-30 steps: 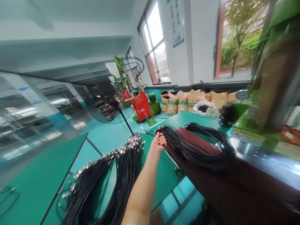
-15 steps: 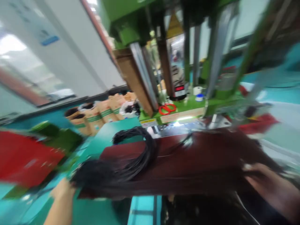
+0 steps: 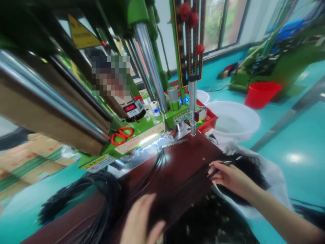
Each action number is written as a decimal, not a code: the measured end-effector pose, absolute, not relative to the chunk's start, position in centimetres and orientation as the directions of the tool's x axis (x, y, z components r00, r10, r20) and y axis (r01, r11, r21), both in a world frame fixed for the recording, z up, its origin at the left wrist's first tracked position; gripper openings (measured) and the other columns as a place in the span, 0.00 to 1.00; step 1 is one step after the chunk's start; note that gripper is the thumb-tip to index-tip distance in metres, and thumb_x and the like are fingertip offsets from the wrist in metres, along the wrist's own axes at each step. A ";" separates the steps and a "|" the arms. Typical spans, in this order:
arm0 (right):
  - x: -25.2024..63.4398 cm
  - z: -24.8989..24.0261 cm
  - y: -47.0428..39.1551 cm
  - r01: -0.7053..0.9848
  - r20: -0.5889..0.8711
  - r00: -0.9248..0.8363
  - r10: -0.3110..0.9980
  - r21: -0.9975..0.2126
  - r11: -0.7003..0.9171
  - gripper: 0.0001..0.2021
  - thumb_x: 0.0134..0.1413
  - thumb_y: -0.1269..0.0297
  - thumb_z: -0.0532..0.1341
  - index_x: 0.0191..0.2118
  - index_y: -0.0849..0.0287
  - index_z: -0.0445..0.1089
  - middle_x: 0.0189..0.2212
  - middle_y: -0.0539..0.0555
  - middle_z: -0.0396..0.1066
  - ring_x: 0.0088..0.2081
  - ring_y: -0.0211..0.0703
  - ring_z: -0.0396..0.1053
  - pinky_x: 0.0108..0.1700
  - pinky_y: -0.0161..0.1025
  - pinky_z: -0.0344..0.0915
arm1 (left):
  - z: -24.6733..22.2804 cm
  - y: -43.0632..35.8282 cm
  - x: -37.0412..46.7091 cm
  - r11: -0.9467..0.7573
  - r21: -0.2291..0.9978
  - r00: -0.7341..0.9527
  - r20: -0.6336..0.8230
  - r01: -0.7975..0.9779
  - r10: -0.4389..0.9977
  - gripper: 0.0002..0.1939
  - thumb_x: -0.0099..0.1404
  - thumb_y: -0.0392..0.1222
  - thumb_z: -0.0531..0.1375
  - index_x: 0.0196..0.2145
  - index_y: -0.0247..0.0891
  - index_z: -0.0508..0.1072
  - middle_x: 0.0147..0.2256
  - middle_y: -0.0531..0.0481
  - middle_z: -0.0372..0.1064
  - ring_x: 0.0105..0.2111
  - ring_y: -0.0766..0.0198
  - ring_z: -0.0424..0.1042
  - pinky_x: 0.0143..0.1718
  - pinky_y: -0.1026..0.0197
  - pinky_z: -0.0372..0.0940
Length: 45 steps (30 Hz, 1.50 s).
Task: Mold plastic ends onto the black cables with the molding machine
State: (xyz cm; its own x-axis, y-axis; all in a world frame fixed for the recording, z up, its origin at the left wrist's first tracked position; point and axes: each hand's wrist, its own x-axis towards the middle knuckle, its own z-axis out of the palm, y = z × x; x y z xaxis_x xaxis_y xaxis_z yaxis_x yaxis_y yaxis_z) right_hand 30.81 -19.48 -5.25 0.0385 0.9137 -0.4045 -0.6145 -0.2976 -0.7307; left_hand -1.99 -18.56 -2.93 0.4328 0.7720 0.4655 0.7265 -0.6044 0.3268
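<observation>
My right hand (image 3: 230,176) is closed around a slim dark tool (image 3: 226,162) with a pale, metal-looking end; its exact kind is unclear. It hovers over the right edge of the dark red tabletop (image 3: 186,154). My left hand (image 3: 142,217), smeared by motion, is low over the front of the tabletop with thumb and fingers apart, and I see nothing in it. To its left, a thick bundle of black cables (image 3: 106,193) lies curved across the table. A few thin black strands (image 3: 159,157) run to the lit metal plate of the green press (image 3: 149,127).
Orange-handled scissors (image 3: 122,135) lie on the press base. Beyond the table's right side are a white bag with black pieces (image 3: 275,169), a large white tub (image 3: 243,117) and a red bucket (image 3: 262,95). Cardboard boxes (image 3: 33,159) stand at left. A blurred-out person (image 3: 111,76) shows behind the press.
My view has swung to the right and nearer the press. My left hand has come from the cable bundle's far left end to the table's front. My right hand now shows more clearly with the slim tool.
</observation>
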 end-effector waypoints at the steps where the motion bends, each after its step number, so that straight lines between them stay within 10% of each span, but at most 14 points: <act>1: 30.8 -5.4 -19.5 -0.610 -0.399 0.052 0.915 -0.739 -0.288 0.07 0.49 0.64 0.63 0.33 0.62 0.69 0.27 0.55 0.73 0.28 0.41 0.71 0.30 0.35 0.69 | -3.8 -17.9 0.3 -0.656 0.265 0.515 0.444 0.707 0.734 0.20 0.59 0.50 0.54 0.48 0.41 0.65 0.43 0.45 0.68 0.41 0.58 0.69 0.38 0.57 0.67; 9: 30.5 -5.7 -19.8 -0.517 -0.402 0.090 0.911 -0.801 -0.303 0.11 0.51 0.59 0.60 0.33 0.64 0.68 0.26 0.55 0.71 0.27 0.42 0.70 0.26 0.36 0.66 | -4.4 -14.7 11.6 -0.674 0.358 0.633 0.240 0.647 0.736 0.12 0.64 0.34 0.47 0.25 0.38 0.65 0.23 0.51 0.64 0.25 0.66 0.65 0.26 0.64 0.61; 17: 31.3 -5.6 -19.6 -0.495 -0.501 0.015 0.865 -0.756 -0.429 0.20 0.51 0.47 0.55 0.35 0.62 0.64 0.18 0.50 0.68 0.15 0.37 0.66 0.16 0.31 0.61 | -4.4 -13.4 14.9 -0.658 0.311 0.647 0.152 0.686 0.747 0.14 0.64 0.34 0.45 0.28 0.37 0.68 0.29 0.47 0.65 0.30 0.63 0.65 0.33 0.60 0.62; 21: 32.0 -6.1 -19.5 -0.458 -0.478 -0.053 0.877 -0.769 -0.446 0.22 0.49 0.44 0.54 0.32 0.62 0.63 0.17 0.50 0.68 0.13 0.35 0.64 0.13 0.27 0.57 | -5.1 -13.9 13.7 -0.657 0.285 0.659 0.105 0.698 0.745 0.15 0.63 0.43 0.49 0.46 0.39 0.66 0.43 0.42 0.65 0.42 0.57 0.65 0.41 0.54 0.63; 25: 32.3 -6.3 -19.4 -0.432 -0.457 -0.094 0.885 -0.782 -0.450 0.22 0.50 0.43 0.52 0.32 0.62 0.62 0.18 0.50 0.68 0.12 0.34 0.63 0.12 0.27 0.55 | -6.8 -15.0 12.0 -0.692 0.147 0.694 0.051 0.706 0.719 0.37 0.51 0.52 0.61 0.55 0.32 0.57 0.49 0.36 0.61 0.48 0.45 0.61 0.44 0.47 0.62; 29: 32.8 -6.2 -19.1 -0.277 -0.466 -0.064 0.882 -0.841 -0.465 0.26 0.49 0.41 0.51 0.23 0.64 0.63 0.12 0.47 0.61 0.09 0.28 0.55 0.11 0.25 0.46 | -7.5 -15.2 13.1 -0.632 -0.082 0.637 0.045 0.770 0.770 0.22 0.54 0.27 0.54 0.48 0.34 0.64 0.44 0.41 0.65 0.43 0.53 0.66 0.41 0.54 0.65; 34: 33.4 -5.7 -19.4 -0.079 -0.473 -0.122 0.873 -0.872 -0.483 0.28 0.50 0.41 0.50 0.19 0.64 0.65 0.09 0.46 0.56 0.09 0.25 0.49 0.12 0.26 0.40 | -5.9 -14.0 15.6 -0.682 -0.192 0.688 -0.044 0.705 0.724 0.17 0.54 0.22 0.46 0.38 0.34 0.66 0.32 0.45 0.66 0.30 0.57 0.68 0.27 0.58 0.65; 39: 32.4 -5.4 -20.1 -0.241 -0.448 -0.181 0.875 -0.843 -0.482 0.22 0.51 0.45 0.53 0.32 0.64 0.68 0.16 0.49 0.66 0.14 0.33 0.61 0.14 0.28 0.52 | -3.0 -13.0 15.6 -0.573 0.123 0.586 -0.132 0.810 0.800 0.14 0.56 0.24 0.46 0.37 0.32 0.64 0.30 0.43 0.67 0.28 0.58 0.70 0.25 0.62 0.61; 42: 31.5 -4.7 -19.2 -0.493 -0.342 -0.137 0.930 -0.790 -0.363 0.18 0.51 0.54 0.59 0.46 0.59 0.64 0.33 0.55 0.71 0.33 0.43 0.71 0.31 0.37 0.67 | -1.6 -13.5 14.6 -0.400 0.485 0.512 -0.119 0.777 0.850 0.09 0.60 0.33 0.48 0.38 0.35 0.64 0.23 0.48 0.65 0.22 0.61 0.67 0.23 0.64 0.57; 45: 31.0 -3.4 -16.8 -0.698 -0.189 -0.085 0.978 -0.689 -0.194 0.18 0.50 0.61 0.61 0.48 0.56 0.64 0.42 0.56 0.70 0.46 0.45 0.66 0.49 0.45 0.60 | -1.9 -15.2 13.4 -0.225 0.741 0.453 -0.118 0.632 0.884 0.09 0.59 0.41 0.51 0.38 0.38 0.64 0.23 0.49 0.65 0.23 0.62 0.66 0.25 0.64 0.56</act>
